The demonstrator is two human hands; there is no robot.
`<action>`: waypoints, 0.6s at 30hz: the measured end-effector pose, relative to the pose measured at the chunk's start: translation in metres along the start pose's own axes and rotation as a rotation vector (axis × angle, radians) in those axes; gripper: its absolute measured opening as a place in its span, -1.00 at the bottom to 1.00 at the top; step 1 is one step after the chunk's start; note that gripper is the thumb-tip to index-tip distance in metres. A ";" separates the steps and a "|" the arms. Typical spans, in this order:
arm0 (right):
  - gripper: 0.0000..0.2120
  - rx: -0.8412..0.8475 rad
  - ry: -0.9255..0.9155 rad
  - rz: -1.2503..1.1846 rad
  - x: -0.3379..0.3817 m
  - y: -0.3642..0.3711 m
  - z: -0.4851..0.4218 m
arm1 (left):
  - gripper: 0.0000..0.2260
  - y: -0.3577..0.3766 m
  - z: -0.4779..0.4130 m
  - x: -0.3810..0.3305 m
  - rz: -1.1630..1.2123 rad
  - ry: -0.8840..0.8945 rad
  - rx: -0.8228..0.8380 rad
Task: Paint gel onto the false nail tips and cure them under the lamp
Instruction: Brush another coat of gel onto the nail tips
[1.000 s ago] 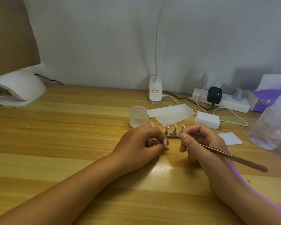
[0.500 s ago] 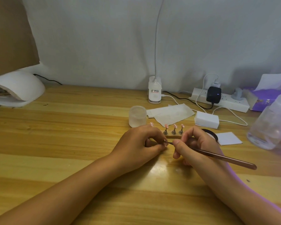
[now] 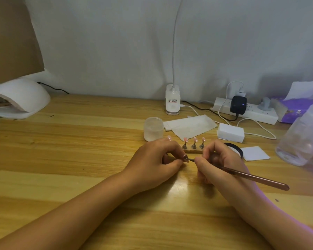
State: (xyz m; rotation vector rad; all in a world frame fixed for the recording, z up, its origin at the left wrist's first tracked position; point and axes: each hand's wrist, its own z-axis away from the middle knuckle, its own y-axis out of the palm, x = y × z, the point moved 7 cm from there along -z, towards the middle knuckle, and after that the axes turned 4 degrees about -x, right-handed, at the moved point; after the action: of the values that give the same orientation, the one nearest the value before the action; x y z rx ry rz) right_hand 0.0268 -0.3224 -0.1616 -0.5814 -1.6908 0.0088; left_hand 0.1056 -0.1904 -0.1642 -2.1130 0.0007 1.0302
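Observation:
My left hand [image 3: 157,159] pinches a small nail tip on its stand [image 3: 185,157] between thumb and fingers, low on the wooden table. My right hand [image 3: 219,163] grips a thin rose-gold gel brush [image 3: 246,175], and the brush tip touches that nail tip. Just behind my hands three more pink nail tips on metal stands [image 3: 193,143] sit in a row on a strip. A black gel pot [image 3: 234,148] peeks out behind my right hand. The white curing lamp [image 3: 20,98] stands at the far left.
A frosted jar [image 3: 153,131] and white wipes [image 3: 190,126] lie behind the stands. To the right are a white block [image 3: 230,132], a white pad [image 3: 255,153], a clear plastic bottle [image 3: 302,136], a power strip [image 3: 249,112] with cables and a purple tissue pack [image 3: 296,109]. A desk lamp base [image 3: 173,101] stands at the wall.
My right hand has shifted left and toward me, bringing the brush tip down onto the nail tip in my left hand. The black gel pot has come into view behind it.

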 end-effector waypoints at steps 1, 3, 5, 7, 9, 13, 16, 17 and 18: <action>-0.88 0.004 0.000 -0.001 0.000 0.000 0.001 | -0.89 0.000 0.000 0.000 -0.002 0.000 0.002; -0.87 0.008 -0.009 0.007 0.000 0.000 0.001 | -0.89 0.000 0.000 -0.001 -0.006 0.002 0.001; -0.87 -0.007 -0.014 0.007 -0.001 -0.001 0.001 | -0.89 0.000 0.000 -0.001 0.000 -0.002 -0.003; -0.87 -0.041 -0.004 -0.044 -0.003 -0.005 0.000 | -0.89 -0.001 0.000 -0.001 0.012 -0.008 -0.011; -0.87 -0.078 0.021 -0.132 -0.006 -0.008 -0.001 | -0.89 -0.001 0.000 -0.002 0.023 -0.005 -0.012; -0.83 -0.099 0.027 -0.238 -0.001 -0.010 0.001 | -0.91 -0.001 0.000 -0.001 0.034 -0.003 -0.013; -0.78 -0.121 0.014 -0.226 0.002 -0.010 0.001 | -0.90 -0.002 0.000 0.000 0.037 0.003 -0.023; -0.77 -0.126 0.017 -0.221 0.002 -0.011 0.001 | -0.90 -0.002 0.000 0.000 0.039 0.004 -0.023; -0.79 -0.119 0.022 -0.221 0.001 -0.011 0.001 | -0.90 -0.002 0.000 0.000 0.038 0.004 -0.022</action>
State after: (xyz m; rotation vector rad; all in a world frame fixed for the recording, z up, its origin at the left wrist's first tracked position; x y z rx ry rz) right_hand 0.0219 -0.3310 -0.1570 -0.4787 -1.7346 -0.2572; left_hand 0.1058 -0.1893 -0.1630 -2.1426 0.0323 1.0529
